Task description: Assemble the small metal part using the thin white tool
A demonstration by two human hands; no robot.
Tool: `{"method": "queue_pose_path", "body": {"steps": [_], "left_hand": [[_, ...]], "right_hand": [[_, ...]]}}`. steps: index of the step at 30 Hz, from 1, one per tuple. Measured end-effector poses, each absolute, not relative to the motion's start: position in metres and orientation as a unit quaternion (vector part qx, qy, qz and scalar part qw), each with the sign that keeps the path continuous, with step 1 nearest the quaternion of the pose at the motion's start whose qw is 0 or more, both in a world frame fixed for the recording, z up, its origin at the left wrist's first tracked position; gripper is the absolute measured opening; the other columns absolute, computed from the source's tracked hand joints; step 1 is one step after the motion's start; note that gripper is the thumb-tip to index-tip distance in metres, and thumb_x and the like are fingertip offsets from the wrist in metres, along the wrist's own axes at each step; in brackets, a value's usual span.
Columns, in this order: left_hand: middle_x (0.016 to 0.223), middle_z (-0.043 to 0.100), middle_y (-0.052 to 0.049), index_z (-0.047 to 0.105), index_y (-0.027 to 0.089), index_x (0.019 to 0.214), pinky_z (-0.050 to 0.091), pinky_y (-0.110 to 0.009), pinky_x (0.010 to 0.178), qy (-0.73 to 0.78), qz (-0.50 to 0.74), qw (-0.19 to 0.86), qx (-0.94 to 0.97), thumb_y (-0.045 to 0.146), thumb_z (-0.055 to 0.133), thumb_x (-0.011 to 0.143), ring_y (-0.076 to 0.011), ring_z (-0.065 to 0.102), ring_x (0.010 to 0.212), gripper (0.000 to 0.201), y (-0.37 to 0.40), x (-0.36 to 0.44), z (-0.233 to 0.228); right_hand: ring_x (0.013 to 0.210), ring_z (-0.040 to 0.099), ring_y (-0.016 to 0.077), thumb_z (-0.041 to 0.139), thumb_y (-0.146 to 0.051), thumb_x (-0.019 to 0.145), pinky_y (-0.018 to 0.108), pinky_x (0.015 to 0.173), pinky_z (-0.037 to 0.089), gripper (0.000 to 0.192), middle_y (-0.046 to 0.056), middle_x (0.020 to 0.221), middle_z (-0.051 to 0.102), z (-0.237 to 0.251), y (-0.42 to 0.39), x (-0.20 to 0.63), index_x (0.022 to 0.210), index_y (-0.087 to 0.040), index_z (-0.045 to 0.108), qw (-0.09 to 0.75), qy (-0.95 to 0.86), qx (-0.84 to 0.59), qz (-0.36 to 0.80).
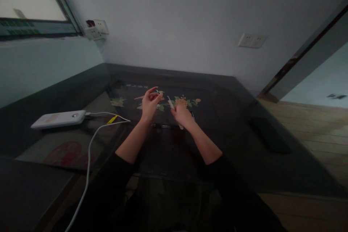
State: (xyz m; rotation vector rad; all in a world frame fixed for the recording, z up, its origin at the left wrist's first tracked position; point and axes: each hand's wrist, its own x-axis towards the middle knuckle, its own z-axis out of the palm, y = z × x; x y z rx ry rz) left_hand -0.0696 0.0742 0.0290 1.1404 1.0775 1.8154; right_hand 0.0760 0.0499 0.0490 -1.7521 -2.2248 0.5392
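Above the middle of the dark table, my left hand (150, 105) is closed in a pinch on a small dark cap-like piece (157, 91). My right hand (182, 115) is wrapped round a slim white pen (170, 102), which slants up towards the left hand, its dark tip apart from the small piece. The pen's other end shows below the right palm. Beside the right wrist is a thin dark object (193, 116), partly hidden, and I cannot tell whether it is held. Under both hands lies a dark mat with printed flowers (181, 101).
On the left of the table (228, 90) lies a white power bank (59, 119). Its white cable (89, 152), with a yellow tag (112, 119), runs off the near edge. A dark flat phone-like object (269, 136) lies at the right. A wall with sockets (252, 40) stands behind.
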Motion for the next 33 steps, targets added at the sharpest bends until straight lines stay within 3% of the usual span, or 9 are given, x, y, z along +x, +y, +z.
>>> {"method": "queue_pose_path", "body": {"steps": [2, 4, 7, 11, 15, 25, 33], "left_hand": [[0.077, 0.06, 0.0, 0.059, 0.02, 0.11, 0.044, -0.02, 0.056, 0.419, 0.688, 0.373, 0.46, 0.026, 0.073, 0.069, -0.009, 0.056, 0.065, 0.044, 0.071, -0.062, 0.026], [0.077, 0.06, 0.0, 0.059, 0.019, 0.111, 0.045, -0.021, 0.06, 0.409, 0.667, 0.381, 0.493, 0.026, 0.072, 0.07, -0.0092, 0.056, 0.066, 0.044, 0.064, -0.049, 0.022], [0.076, 0.059, 0.001, 0.059, 0.017, 0.111, 0.045, -0.022, 0.065, 0.389, 0.609, 0.401, 0.562, 0.022, 0.072, 0.069, -0.0098, 0.056, 0.069, 0.045, 0.047, -0.024, 0.016], [0.077, 0.059, 0.001, 0.058, 0.017, 0.114, 0.042, -0.021, 0.059, 0.37, 0.524, 0.448, 0.623, 0.022, 0.072, 0.07, -0.0098, 0.055, 0.068, 0.046, 0.017, 0.005, 0.013], [0.079, 0.06, 0.0, 0.058, 0.018, 0.113, 0.044, -0.022, 0.063, 0.364, 0.51, 0.43, 0.65, 0.022, 0.071, 0.072, -0.0111, 0.056, 0.071, 0.043, 0.001, 0.014, 0.015], [0.074, 0.058, 0.002, 0.057, 0.015, 0.108, 0.043, -0.023, 0.061, 0.394, 0.533, 0.343, 0.666, 0.021, 0.071, 0.071, -0.0107, 0.055, 0.067, 0.039, 0.01, 0.005, 0.012], [0.073, 0.058, 0.002, 0.056, 0.016, 0.107, 0.044, -0.023, 0.061, 0.402, 0.522, 0.311, 0.685, 0.019, 0.071, 0.07, -0.0101, 0.055, 0.063, 0.04, 0.01, 0.006, 0.011]], "right_hand": [[0.067, 0.067, 0.0185, 0.035, -0.028, 0.096, 0.027, 0.062, 0.051, 0.027, 0.007, 0.072, 0.068, 0.058, 0.043, 0.104, 0.091, -0.017, 0.058, 0.162, -0.754, -0.599, 0.218], [0.046, 0.057, 0.0127, 0.036, -0.029, 0.096, 0.023, 0.047, 0.046, 0.021, 0.0, 0.055, 0.059, 0.065, 0.032, 0.13, 0.088, -0.018, 0.052, 0.284, -0.693, -0.555, 0.362], [0.043, 0.052, 0.0098, 0.043, -0.038, 0.094, 0.021, 0.043, 0.043, 0.021, -0.003, 0.054, 0.056, 0.064, 0.015, 0.159, 0.083, -0.021, 0.047, 0.428, -0.618, -0.46, 0.473], [0.041, 0.042, 0.0067, 0.054, -0.047, 0.085, 0.019, 0.04, 0.032, 0.027, -0.006, 0.053, 0.047, 0.044, 0.006, 0.169, 0.08, -0.021, 0.051, 0.519, -0.565, -0.432, 0.474], [0.049, 0.041, 0.0081, 0.061, -0.045, 0.079, 0.021, 0.044, 0.03, 0.026, -0.004, 0.06, 0.047, 0.028, 0.008, 0.164, 0.079, -0.019, 0.057, 0.538, -0.571, -0.447, 0.429], [0.066, 0.058, 0.0151, 0.067, -0.039, 0.073, 0.027, 0.062, 0.044, 0.024, 0.003, 0.073, 0.065, 0.013, 0.01, 0.155, 0.08, -0.016, 0.066, 0.519, -0.613, -0.449, 0.391], [0.061, 0.054, 0.0143, 0.061, -0.037, 0.076, 0.026, 0.057, 0.04, 0.021, 0.002, 0.068, 0.062, 0.012, 0.01, 0.151, 0.076, -0.016, 0.065, 0.535, -0.615, -0.456, 0.359]]}}
